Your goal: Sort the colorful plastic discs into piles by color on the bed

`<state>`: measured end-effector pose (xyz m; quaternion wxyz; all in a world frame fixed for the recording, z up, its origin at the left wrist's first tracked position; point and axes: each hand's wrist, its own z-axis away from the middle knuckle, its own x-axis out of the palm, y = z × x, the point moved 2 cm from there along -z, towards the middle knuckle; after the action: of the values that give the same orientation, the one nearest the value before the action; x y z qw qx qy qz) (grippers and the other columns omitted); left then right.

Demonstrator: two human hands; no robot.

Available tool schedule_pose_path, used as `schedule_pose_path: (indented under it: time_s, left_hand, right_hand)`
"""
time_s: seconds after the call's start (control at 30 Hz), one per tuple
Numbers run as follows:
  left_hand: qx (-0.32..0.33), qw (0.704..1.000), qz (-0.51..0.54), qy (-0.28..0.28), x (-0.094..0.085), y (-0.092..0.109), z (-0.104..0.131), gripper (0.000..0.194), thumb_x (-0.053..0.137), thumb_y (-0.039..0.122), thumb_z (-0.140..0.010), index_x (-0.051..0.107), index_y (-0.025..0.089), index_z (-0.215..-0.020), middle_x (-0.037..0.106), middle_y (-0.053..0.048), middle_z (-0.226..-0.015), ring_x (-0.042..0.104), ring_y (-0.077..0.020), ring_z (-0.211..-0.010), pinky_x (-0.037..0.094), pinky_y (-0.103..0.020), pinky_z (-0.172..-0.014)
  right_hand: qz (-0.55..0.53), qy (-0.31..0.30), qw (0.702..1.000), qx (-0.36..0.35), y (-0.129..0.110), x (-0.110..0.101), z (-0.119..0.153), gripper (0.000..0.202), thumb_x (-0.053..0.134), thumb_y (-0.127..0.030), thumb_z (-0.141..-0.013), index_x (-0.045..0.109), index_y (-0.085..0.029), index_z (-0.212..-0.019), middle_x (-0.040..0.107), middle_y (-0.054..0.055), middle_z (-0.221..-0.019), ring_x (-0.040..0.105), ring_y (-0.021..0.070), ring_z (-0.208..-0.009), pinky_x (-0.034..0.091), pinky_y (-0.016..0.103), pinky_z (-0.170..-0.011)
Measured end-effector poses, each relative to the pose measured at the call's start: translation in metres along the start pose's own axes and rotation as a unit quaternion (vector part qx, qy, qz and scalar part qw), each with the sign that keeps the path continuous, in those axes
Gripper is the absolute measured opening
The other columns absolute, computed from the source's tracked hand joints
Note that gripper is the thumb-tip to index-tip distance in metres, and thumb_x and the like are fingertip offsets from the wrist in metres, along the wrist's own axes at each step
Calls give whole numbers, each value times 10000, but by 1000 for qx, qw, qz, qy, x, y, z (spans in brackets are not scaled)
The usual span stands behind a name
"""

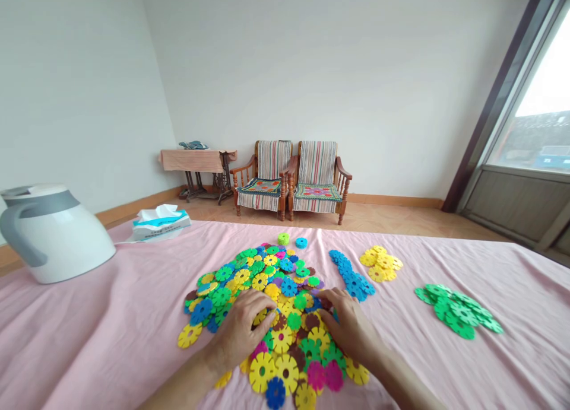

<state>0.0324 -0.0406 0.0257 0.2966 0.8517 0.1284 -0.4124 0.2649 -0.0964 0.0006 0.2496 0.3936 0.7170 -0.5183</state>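
Your left hand (243, 324): set into the left-middle of the mixed pile of notched plastic discs (294, 321), fingers curved, thumb parted from them, a yellow disc showing in the gap; whether you grip it or only rest over it, you cannot tell. Your right hand (347, 321): at the pile's right side, fingers bent down among maroon and blue discs, thumb a little apart; their tips are partly lost among the pieces, so a grip cannot be confirmed. Surroundings, from your left: one white jug with grey handle (73, 244), upright, well apart from the pile; one tissue pack (162, 225), a tissue standing out of the top; the pile itself, in yellow, green, blue, maroon, purple and magenta, spread before you on the table (512, 362) under pink cloth, its loose near edge between your forearms; one lime stack (283, 239) and, just beside it, one light blue stack (301, 242), both beyond the far edge; one overlapping run of blue discs (351, 276), beyond your right hand; one yellow cluster (381, 264); one green cluster (458, 311), furthest right. In your way: only your own hands, which cover part of the pile.
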Motion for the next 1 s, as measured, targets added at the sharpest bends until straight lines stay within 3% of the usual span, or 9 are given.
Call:
schedule_pose_path:
  time_s: [0.2, 0.4, 0.53, 0.77, 1.0]
  left_hand:
    - [0, 1000, 5, 1, 0, 1, -1, 84, 553, 218, -898, 635, 209, -884, 672, -16, -867, 611, -196, -867, 445, -341, -824]
    - [-3, 1000, 10, -2, 1, 0, 0, 82, 550, 217, -902, 631, 210, -893, 670, -15, -886, 605, -195, -885, 436, -347, -843]
    - [-6, 1000, 10, -6, 0, 0, 0, 80, 551, 214, -904, 631, 214, -900, 668, -11, -885, 604, -194, -890, 434, -346, -845]
    - [-8, 1000, 14, -11, -1, 2, -1, 75, 554, 224, -907, 628, 217, -906, 669, -10, -892, 604, -193, -889, 437, -337, -845]
    - [-12, 1000, 16, -13, -1, 1, -1, 89, 544, 246, -919, 630, 222, -914, 668, -14, -905, 599, -195, -901, 440, -335, -846]
  right_hand:
    - [-83, -2, 997, 2, -4, 2, -2, 231, 527, -190, -762, 649, -200, -959, 653, 33, -882, 590, 191, -845, 420, 318, -777]
    - [-4, 14, 999, 35, -16, 4, -4, 287, 641, -359, -740, 663, -242, -1001, 640, 42, -903, 575, 236, -874, 399, 358, -797]
    - [-6, 4, 1000, 25, -25, 12, -5, 280, 654, -297, -714, 647, -243, -989, 630, 43, -957, 568, 236, -906, 390, 349, -804]
    - [-52, 28, 998, 18, -31, 14, -5, 160, 592, -138, -678, 554, -206, -817, 621, 5, -835, 558, 185, -819, 371, 299, -743]
    - [-109, 6, 993, 34, -44, 7, -6, 54, 556, -162, -750, 524, -201, -731, 564, -30, -672, 522, 129, -630, 343, 235, -588]
